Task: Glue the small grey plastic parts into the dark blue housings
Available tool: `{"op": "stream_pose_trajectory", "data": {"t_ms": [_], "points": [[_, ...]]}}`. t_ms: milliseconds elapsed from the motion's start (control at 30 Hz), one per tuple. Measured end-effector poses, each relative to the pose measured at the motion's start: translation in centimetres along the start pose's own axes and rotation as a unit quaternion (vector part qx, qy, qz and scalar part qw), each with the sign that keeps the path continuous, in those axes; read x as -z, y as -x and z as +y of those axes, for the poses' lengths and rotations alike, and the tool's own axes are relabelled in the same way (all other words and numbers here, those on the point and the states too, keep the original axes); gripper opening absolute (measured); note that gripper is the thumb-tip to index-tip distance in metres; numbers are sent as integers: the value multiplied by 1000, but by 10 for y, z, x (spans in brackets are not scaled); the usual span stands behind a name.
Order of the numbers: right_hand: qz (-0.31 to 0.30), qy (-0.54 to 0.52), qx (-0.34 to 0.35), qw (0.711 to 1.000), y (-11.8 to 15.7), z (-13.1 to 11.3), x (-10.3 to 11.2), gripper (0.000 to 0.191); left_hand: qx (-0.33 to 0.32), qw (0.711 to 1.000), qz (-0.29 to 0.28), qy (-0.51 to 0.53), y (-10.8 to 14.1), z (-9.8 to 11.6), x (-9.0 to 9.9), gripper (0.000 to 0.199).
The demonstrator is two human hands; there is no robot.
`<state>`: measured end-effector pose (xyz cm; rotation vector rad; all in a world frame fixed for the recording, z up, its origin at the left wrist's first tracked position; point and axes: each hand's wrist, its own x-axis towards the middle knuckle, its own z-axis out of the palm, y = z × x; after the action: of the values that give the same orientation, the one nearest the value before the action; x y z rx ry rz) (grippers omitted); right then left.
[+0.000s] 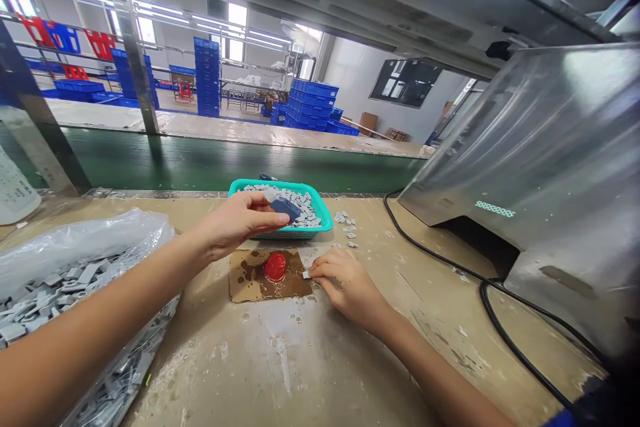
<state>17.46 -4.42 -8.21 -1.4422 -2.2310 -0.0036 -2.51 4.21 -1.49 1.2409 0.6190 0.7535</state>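
Note:
My left hand (240,223) is closed on a dark blue-grey block-shaped piece (286,209) with a whitish end, held above the near side of a teal plastic basket (327,220). Many small light-grey plastic parts (310,210) fill that basket. Between thumb and fingers, my right hand (345,280) pinches one small light-grey plastic part (307,275) by the right edge of a wet piece of cardboard (245,287). On the cardboard stands a small red cap-like object (275,267), with liquid around it. Several loose grey parts (350,230) lie right of the basket.
At the left, a clear plastic bag (145,230) holds many grey parts. A metal housing (550,167) stands at the right, with a black cable (440,250) running across the table. Behind is a green conveyor belt (200,163); a whitish bottle (15,190) is far left.

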Motion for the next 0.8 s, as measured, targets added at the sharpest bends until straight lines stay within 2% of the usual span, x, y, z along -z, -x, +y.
{"op": "stream_pose_trajectory", "data": {"t_ms": [200, 300, 433, 500, 567, 700, 800], "points": [[23, -32, -1, 999, 2, -4, 5, 19, -71, 992, 39, -101, -1, -5, 1, 26], [74, -99, -46, 991, -5, -13, 18, 14, -74, 985, 47, -149, 0, -6, -1, 28], [174, -242, -131, 946, -22, -27, 38, 6, -62, 980, 27, -188, 3, -5, -10, 24], [199, -313, -140, 918, -30, -33, 45, 8, -77, 975, 17, -205, 5, -6, -13, 21], [201, -350, -131, 906, -37, -38, 47, 9, -97, 970, 7, -223, 5, -8, -14, 19], [189, -324, -95, 922, -43, -45, 44, 6, -105, 964, -4, -245, 5, -10, -13, 17], [201, -291, -68, 933, -42, -46, 42, 8, -104, 969, -11, -225, 6, -9, -14, 17]]}}
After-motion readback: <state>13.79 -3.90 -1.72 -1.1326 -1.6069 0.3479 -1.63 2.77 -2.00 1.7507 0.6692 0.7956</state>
